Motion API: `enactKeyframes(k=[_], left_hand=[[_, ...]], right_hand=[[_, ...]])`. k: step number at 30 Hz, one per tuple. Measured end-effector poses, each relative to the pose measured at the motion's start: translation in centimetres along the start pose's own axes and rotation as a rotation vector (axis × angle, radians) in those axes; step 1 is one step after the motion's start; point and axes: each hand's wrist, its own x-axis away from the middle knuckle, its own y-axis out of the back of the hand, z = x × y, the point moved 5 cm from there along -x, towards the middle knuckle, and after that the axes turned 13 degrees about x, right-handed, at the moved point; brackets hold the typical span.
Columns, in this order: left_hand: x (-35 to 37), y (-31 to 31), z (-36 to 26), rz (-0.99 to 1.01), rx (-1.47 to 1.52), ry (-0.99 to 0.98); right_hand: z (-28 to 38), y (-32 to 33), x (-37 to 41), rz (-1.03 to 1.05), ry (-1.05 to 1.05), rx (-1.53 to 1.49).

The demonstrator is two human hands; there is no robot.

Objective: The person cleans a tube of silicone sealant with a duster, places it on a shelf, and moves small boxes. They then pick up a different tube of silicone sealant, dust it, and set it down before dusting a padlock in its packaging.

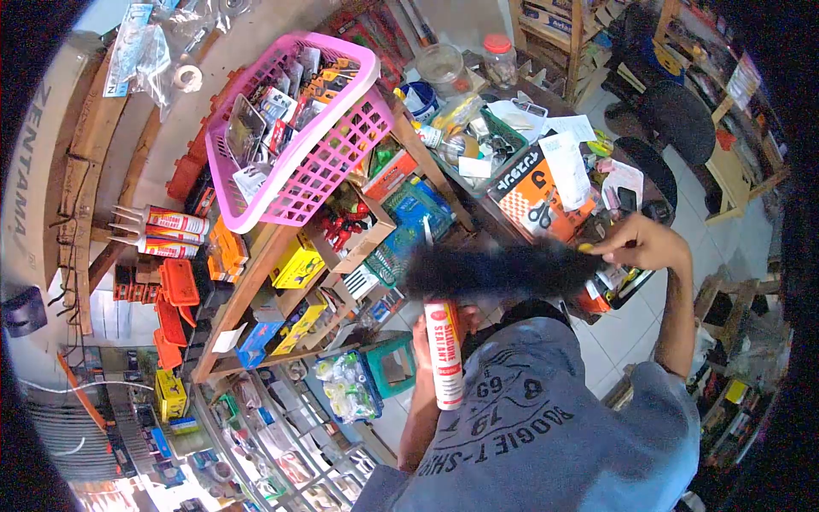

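Gripping the sealant tube (pixel 447 363) in closed left fingers (pixel 421 341), with the pink basket (pixel 294 128) beyond them. Bending right fingers (pixel 616 242) beside a dark blurred shape (pixel 503 271); cannot tell whether holding anything.

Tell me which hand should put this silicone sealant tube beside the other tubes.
Probably the left hand: it holds the sealant tube and is nearer the other tubes. The right hand is farther off and seems occupied with a dark, blurred object.
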Motion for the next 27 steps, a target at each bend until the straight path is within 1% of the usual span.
enactKeyframes(k=[1,2,4,5,6,7,8,9,10,12,13,15,16,18,19,20,21,22,23,24,25,26,27], left_hand=[[0.4,4.2,0.4,-0.072,0.064,-0.030],[0.3,3.5,0.2,-0.072,0.063,-0.032],[0.6,0.7,0.6,0.192,0.252,0.095],[0.5,0.0,0.7,0.200,0.253,0.077],[0.7,1.3,0.8,0.199,0.254,0.074],[0.8,3.9,0.7,0.136,0.062,0.043],[0.6,3.8,0.3,0.072,-0.130,0.011],[0.6,3.9,0.6,-0.070,-0.017,-0.051],[0.6,3.6,0.4,-0.090,0.040,0.076],[0.1,2.3,0.2,-0.062,0.062,0.059],[0.0,2.5,0.0,-0.060,0.060,0.061],[-0.3,1.8,0.2,0.068,0.011,0.191],[-0.5,1.5,0.4,0.072,0.009,0.191],[-0.4,-1.2,0.3,0.204,0.151,0.095],[-0.3,-0.9,0.3,0.230,0.145,0.068],[-0.2,0.3,0.4,0.230,0.146,0.070],[-0.2,1.8,0.6,0.216,0.024,0.101],[-0.2,3.1,0.7,0.202,-0.100,0.132],[-0.4,2.2,0.4,0.211,-0.194,0.161],[-0.6,1.1,0.3,0.187,-0.132,0.087],[-0.7,-0.2,0.1,0.176,-0.065,0.051],[-1.0,-1.4,-0.1,0.165,0.002,0.016],[-1.0,-1.2,0.0,0.166,0.001,0.019]], right_hand=[[-0.2,-0.2,0.0,-0.038,-0.014,-0.043],[-0.3,-0.2,0.0,-0.074,-0.028,-0.085],[-0.8,-0.2,0.1,-0.092,-0.041,-0.029],[-1.4,-0.7,0.1,-0.065,0.021,-0.029],[-1.6,-0.9,0.1,-0.041,0.084,-0.028],[-1.4,-0.9,0.1,-0.040,0.086,-0.027],[-1.1,-0.6,0.1,-0.081,0.066,-0.039],[-1.0,-0.3,0.1,-0.121,0.045,-0.053],[-1.0,-0.1,0.3,-0.121,0.044,-0.055],[-1.5,0.0,0.6,-0.107,-0.066,-0.043],[-1.9,0.0,0.7,-0.110,-0.067,-0.043],[-2.2,-0.6,0.6,-0.027,-0.001,-0.035],[-2.0,-0.4,0.6,-0.031,0.000,-0.033],[-1.2,0.3,0.7,-0.126,-0.088,0.032],[-1.8,0.0,0.8,-0.125,-0.091,0.030],[-2.5,-0.7,0.8,-0.104,0.016,0.013],[-2.5,-1.0,0.8,-0.084,0.124,-0.004],[-2.3,-1.0,0.8,-0.086,0.125,-0.004],[-2.0,-0.8,0.7,-0.114,0.064,0.002],[-1.9,-0.5,0.7,-0.142,0.002,0.007],[-1.8,-0.5,0.7,-0.143,0.000,0.005],[-1.9,-0.5,0.6,-0.110,-0.022,-0.007],[-2.0,-0.6,0.6,-0.078,-0.044,-0.020]])
